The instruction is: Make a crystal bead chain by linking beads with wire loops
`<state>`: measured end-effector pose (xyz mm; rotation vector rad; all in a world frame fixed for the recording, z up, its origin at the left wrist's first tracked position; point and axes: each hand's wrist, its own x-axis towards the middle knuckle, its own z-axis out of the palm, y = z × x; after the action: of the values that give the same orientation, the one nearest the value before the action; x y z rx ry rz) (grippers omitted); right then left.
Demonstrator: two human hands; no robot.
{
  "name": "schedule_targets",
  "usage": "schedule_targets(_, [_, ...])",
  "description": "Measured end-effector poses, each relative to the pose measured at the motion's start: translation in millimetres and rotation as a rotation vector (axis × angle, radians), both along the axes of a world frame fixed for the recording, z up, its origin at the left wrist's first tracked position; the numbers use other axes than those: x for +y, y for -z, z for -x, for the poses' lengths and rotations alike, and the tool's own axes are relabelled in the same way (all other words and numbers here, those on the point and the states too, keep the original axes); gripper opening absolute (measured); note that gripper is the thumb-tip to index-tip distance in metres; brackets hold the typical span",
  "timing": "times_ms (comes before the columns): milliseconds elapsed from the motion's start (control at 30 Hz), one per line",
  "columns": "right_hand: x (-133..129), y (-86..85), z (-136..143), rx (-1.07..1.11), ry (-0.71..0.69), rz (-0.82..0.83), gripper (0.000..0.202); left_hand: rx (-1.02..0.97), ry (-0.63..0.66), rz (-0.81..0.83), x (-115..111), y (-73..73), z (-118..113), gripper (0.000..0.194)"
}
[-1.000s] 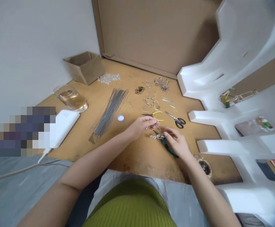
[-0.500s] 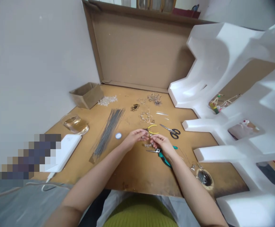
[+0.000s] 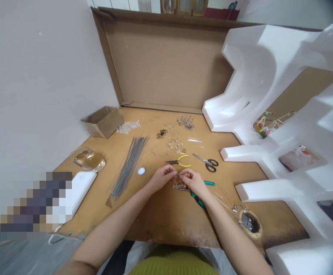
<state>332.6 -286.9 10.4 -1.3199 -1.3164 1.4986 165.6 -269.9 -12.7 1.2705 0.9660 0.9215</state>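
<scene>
Near the middle of the table, my left hand [image 3: 165, 175] is closed in a pinch on a small beaded wire piece [image 3: 177, 186]. Facing it, my right hand [image 3: 191, 180] pinches the same piece from the other side. Clear beads hang below the fingertips; the wire is hard to make out. Yellow-handled pliers [image 3: 180, 162] lie just beyond the hands. Teal-handled pliers [image 3: 197, 198] lie partly under my right hand and forearm. Black-handled scissors [image 3: 209, 162] rest to the right. A ring of beads and wire [image 3: 174, 144] lies farther back.
Grey wires [image 3: 129, 166] lie left of the hands, beside a round white lid [image 3: 141, 170]. Farther left are a glass cup [image 3: 88, 159], a white power bank [image 3: 82, 191] and a cardboard box [image 3: 103, 123]. White foam [image 3: 249, 152] borders the right; a small round container [image 3: 250, 222] sits front right.
Both hands have drawn slightly lower and closer together, and the beaded piece has dropped with them. The yellow-handled pliers now show fully. The whole view has shifted a little.
</scene>
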Motion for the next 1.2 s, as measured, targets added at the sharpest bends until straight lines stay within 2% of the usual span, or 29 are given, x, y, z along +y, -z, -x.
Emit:
schedule_targets(133, [1,-2.9,-4,0.001,0.017,0.006,0.019,0.055,-0.034,-0.045,2,3.9,2,0.03])
schedule_targets(300, [8,-10.3,-26,0.004,0.1,-0.048,0.022,0.001,-0.131,0.05,3,-0.1,4,0.032])
schedule_targets(400, [11,-21.4,-49,-0.022,0.24,-0.123,0.026,0.031,-0.158,0.108,2,-4.1,5,0.034])
schedule_targets(533, [8,-39.4,-81,-0.082,0.506,-0.275,0.03,0.039,-0.151,0.135,4,-5.5,8,0.033])
schedule_targets(633, [5,-46.3,-100,-0.27,0.648,-0.406,0.034,0.085,-0.144,0.078,6,-4.8,11,0.033])
schedule_targets(700, [6,-46.2,-106,-0.567,0.596,-0.422,0.039,0.166,-0.126,0.054,7,-5.1,12,0.033])
schedule_targets(800, [18,-44.4,-104,-0.885,0.387,-0.386,0.035,0.284,-0.097,0.058,8,-5.5,12,0.034])
schedule_targets(900, [43,-47.5,-92,-1.024,0.245,-0.372,0.024,0.362,-0.076,0.023,8,-2.7,12,0.035])
schedule_targets(1033, [90,-53.9,-78,-1.285,0.091,-0.299,0.021,0.447,-0.028,-0.028,8,4.1,14,0.031])
schedule_targets(1200, [130,-50.3,-66,-1.491,-0.122,-0.247,0.036,0.617,-0.044,-0.178,7,2.9,19,0.028])
